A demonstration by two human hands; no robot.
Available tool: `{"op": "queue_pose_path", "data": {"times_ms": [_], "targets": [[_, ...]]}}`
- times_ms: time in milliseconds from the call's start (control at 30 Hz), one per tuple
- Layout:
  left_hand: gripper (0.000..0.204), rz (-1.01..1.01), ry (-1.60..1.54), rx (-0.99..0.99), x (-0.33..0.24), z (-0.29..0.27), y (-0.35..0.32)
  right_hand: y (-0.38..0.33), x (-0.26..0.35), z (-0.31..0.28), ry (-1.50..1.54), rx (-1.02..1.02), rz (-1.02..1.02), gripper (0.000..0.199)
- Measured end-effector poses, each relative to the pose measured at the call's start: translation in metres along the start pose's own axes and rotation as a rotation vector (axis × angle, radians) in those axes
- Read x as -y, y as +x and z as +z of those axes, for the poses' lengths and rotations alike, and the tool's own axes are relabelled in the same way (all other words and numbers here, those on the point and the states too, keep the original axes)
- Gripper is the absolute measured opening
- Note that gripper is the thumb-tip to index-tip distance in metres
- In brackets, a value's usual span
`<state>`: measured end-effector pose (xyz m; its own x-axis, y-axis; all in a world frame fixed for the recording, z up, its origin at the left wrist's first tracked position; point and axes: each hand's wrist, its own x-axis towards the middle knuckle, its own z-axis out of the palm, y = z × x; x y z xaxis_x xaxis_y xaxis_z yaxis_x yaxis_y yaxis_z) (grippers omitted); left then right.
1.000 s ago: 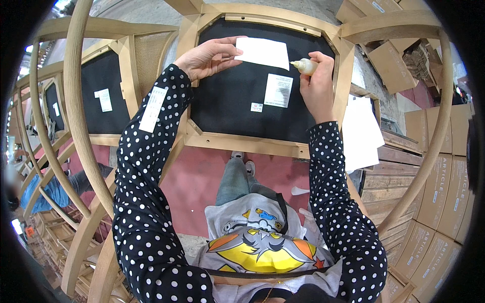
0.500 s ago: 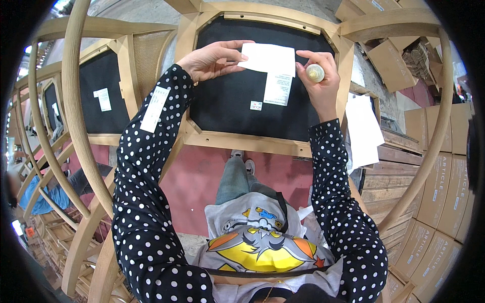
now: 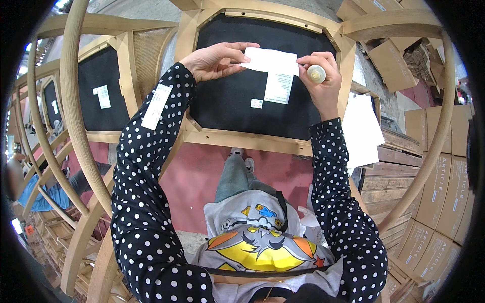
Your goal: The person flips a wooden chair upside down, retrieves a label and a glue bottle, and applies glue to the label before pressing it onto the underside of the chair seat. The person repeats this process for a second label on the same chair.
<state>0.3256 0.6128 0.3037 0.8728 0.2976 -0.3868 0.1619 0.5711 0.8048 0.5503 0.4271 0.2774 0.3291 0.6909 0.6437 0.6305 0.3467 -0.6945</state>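
Note:
A blank white paper slip (image 3: 273, 59) spans the gap between my two hands, above the black fabric underside (image 3: 222, 108) of an upturned wooden chair. My left hand (image 3: 217, 60) pinches the slip's left end, which bends a little. At the right corner, the thumb and forefinger of my right hand (image 3: 326, 83) are on the slip's edge. That hand also grips a pale object with a round, yellowish end (image 3: 316, 74); its kind is unclear. Below the slip hangs a printed white label (image 3: 278, 88), its upper part covered. A small square sticker (image 3: 256, 103) is on the fabric nearby.
Another upturned chair (image 3: 101, 65) stands to the left, with curved wooden legs (image 3: 76, 111) around me. White sheets (image 3: 361, 131) lie at right beside stacked wooden slats (image 3: 386, 182). Cardboard boxes (image 3: 434, 187) fill the far right. A person in blue (image 3: 40, 194) is at far left.
The slip has shifted slightly right and down, and its left end now bends more. Both hands have moved a little to the right with it.

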Motion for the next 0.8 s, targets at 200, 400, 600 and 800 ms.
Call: {"op": "queue_pose_path", "data": {"times_ms": [200,400,600,800], "targets": [[0.062,-0.024,-0.158,0.022,0.004,-0.009,0.005,-0.002,-0.002,0.001,0.008,0.032,0.004,0.012],[0.059,0.208,0.056,-0.283,0.008,-0.019,0.008,-0.004,-0.003,0.005,0.153,-0.013,0.34,0.009],[0.068,0.284,0.573,-0.26,0.0,-0.014,0.003,-0.006,-0.003,0.004,0.301,0.054,0.472,0.01],[0.059,0.22,0.691,-0.309,0.002,-0.008,0.004,-0.012,0.0,0.004,0.428,0.126,0.555,0.013]]}}
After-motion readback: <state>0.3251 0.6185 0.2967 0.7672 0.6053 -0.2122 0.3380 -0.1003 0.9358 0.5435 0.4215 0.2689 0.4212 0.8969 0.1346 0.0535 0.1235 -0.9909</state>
